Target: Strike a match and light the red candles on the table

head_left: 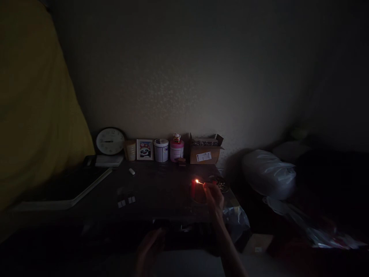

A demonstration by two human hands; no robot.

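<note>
My right hand (213, 197) pinches a burning match (201, 182) between thumb and fingers. Its flame is at the top of a red candle (193, 189); whether the wick itself is alight I cannot tell. The candle stands upright toward the right side of the dark table (161, 192). Just behind my right hand is a round dish (226, 187) with several small sticks that look like matches. Low at the table's front edge, my left hand (150, 241) is in deep shadow and blurred. Its fingers are hard to make out, and so is anything in them.
Along the wall stand a round clock (110, 141), a panda picture frame (145, 149), a white tub (161, 150), a pink tub (177, 151) with a figurine, and an open cardboard box (198, 157). A large dark panel (66, 184) lies left. Plastic bags (268, 175) sit right.
</note>
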